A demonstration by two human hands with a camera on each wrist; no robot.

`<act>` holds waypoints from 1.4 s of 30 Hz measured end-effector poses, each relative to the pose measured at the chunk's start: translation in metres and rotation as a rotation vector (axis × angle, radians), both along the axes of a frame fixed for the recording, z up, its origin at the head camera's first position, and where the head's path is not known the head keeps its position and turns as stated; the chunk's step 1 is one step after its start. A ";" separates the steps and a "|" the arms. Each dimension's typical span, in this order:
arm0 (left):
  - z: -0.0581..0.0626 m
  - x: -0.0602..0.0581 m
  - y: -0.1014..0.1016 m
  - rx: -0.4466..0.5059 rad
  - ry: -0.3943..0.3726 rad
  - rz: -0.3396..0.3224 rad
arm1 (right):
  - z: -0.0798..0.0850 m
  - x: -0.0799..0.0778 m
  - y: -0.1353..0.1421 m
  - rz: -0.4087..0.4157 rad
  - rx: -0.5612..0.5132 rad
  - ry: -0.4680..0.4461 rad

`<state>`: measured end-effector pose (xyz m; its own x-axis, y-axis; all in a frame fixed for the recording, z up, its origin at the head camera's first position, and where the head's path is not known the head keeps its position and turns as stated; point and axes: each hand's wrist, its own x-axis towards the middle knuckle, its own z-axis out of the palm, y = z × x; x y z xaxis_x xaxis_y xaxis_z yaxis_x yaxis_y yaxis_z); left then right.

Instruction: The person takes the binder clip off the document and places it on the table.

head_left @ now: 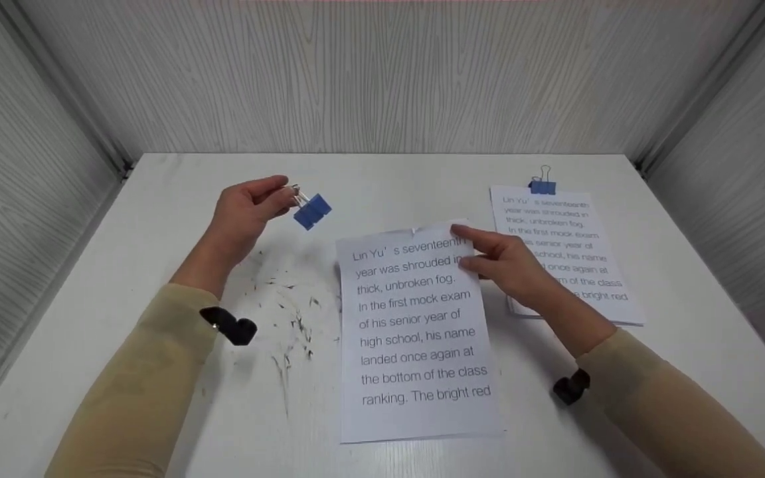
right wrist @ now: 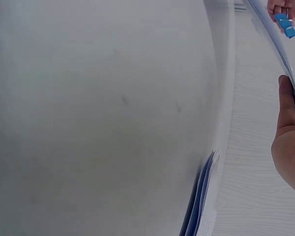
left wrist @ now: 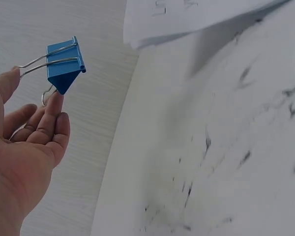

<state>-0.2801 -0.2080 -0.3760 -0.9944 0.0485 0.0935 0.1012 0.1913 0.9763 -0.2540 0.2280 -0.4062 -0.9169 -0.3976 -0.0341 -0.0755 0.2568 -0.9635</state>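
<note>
My left hand (head_left: 246, 209) pinches a blue binder clip (head_left: 312, 210) by its wire handles, held above the table left of the papers. From the left wrist, the clip (left wrist: 64, 69) sticks up from my fingertips (left wrist: 54, 105). A printed stack of paper (head_left: 416, 332) lies in the middle of the white table (head_left: 157, 398). My right hand (head_left: 499, 262) grips this stack's top right corner and lifts it slightly. The right wrist view shows the thumb (right wrist: 287, 105) against the raised paper edge (right wrist: 280, 49).
A second printed stack (head_left: 565, 252) lies at the right, fastened at its top by another blue binder clip (head_left: 542, 184). Dark scuff marks (head_left: 289, 325) cover the table left of the middle stack. Grey panel walls (head_left: 382, 73) enclose the table on three sides.
</note>
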 end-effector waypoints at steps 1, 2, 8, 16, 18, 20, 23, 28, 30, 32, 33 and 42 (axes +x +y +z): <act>-0.001 0.002 -0.008 -0.005 -0.007 0.009 | 0.000 0.000 0.000 -0.003 -0.002 -0.002; -0.002 0.004 -0.016 -0.023 -0.012 0.018 | 0.000 -0.001 0.001 -0.007 -0.004 -0.004; -0.011 0.016 -0.061 -0.117 -0.062 0.068 | -0.001 -0.003 0.003 -0.012 -0.007 -0.002; -0.024 0.022 -0.107 -0.167 -0.162 0.095 | -0.001 -0.003 0.006 -0.020 0.006 -0.009; -0.027 0.023 -0.114 -0.177 -0.166 0.095 | -0.001 -0.003 0.006 -0.021 0.005 -0.011; -0.030 0.024 -0.120 -0.177 -0.168 0.094 | -0.001 -0.004 0.006 -0.022 0.004 -0.013; -0.034 0.026 -0.127 -0.194 -0.179 0.099 | -0.001 -0.004 0.006 -0.025 -0.001 -0.014; -0.041 0.030 -0.137 -0.245 -0.202 0.096 | -0.003 -0.005 0.007 -0.031 -0.005 -0.014; -0.043 0.031 -0.140 -0.261 -0.203 0.088 | -0.003 -0.005 0.007 -0.027 -0.009 -0.013; -0.045 0.032 -0.143 -0.278 -0.202 0.082 | -0.004 -0.006 0.007 -0.024 -0.017 -0.014; -0.046 0.033 -0.144 -0.288 -0.203 0.079 | -0.004 -0.006 0.008 -0.020 -0.020 -0.013; -0.046 0.034 -0.147 -0.326 -0.276 0.074 | -0.005 -0.008 0.007 -0.003 -0.023 -0.010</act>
